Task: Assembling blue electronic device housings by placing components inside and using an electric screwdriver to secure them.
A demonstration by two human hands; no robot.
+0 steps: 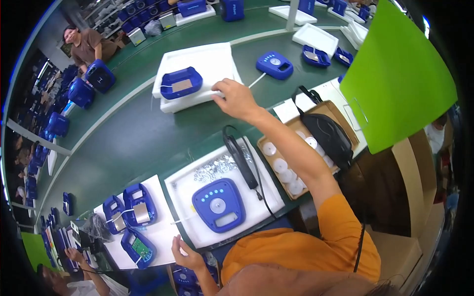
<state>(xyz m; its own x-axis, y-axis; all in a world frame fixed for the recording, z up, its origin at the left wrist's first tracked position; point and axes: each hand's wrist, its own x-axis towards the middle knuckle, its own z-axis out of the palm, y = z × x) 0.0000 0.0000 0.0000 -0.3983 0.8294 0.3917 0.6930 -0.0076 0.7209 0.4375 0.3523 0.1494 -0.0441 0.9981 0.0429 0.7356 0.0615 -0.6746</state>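
Note:
My right hand (236,99) is stretched over the green conveyor, its curled fingers and thumb on the right edge of a white foam tray (200,58). A blue open housing half (180,83) with a tan pad inside sits on that tray. My left hand (186,255) hovers by the bench's near edge with fingers loosely bent apart, nothing visible in it. In front of me a blue panel (218,205) with a round centre and a rectangular window lies on another foam tray (256,202). Beside it rest loose screws (215,168) and a black electric screwdriver (240,160).
Right of the screwdriver, a cardboard box (266,160) holds white discs and a black pouch (328,133). Several blue housings (139,203) lie on a white board at left. A green sheet (400,84) stands at right. Another blue panel (274,65) lies on the conveyor. Co-workers sit across and at left.

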